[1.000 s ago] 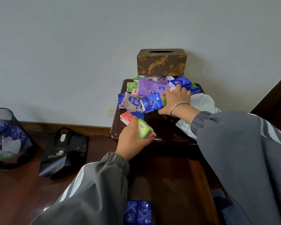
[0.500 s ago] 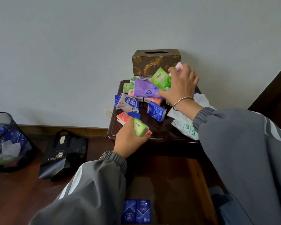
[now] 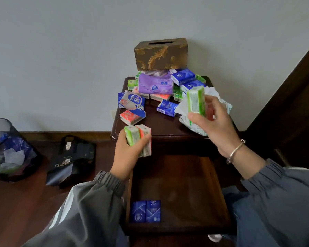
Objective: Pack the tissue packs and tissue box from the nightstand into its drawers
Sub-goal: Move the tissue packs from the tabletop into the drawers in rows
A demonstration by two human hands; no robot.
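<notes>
Nightstand [image 3: 165,123] heap [image 3: 155,84] and tissue box [image 3: 161,54] await packing, two blue packs [image 3: 145,211] lie in the drawer [image 3: 185,182], left hand [image 3: 127,157] grips two packs [image 3: 138,139], right hand [image 3: 216,125] clasps a green pack [image 3: 195,100], perhaps another.

Left sleeve [image 3: 89,211]: grey jacket fabric, white stripe [image 3: 64,209] down outer side, ending in gathered elastic left cuff [image 3: 111,182]. Right sleeve [image 3: 278,202]: same grey fabric, right cuff [image 3: 257,168] likewise gathered. Thin silver bracelet [image 3: 236,151] with small bead, on wrist beyond right cuff. Left hand [image 3: 127,157], right hand [image 3: 216,125]: bare.
</notes>
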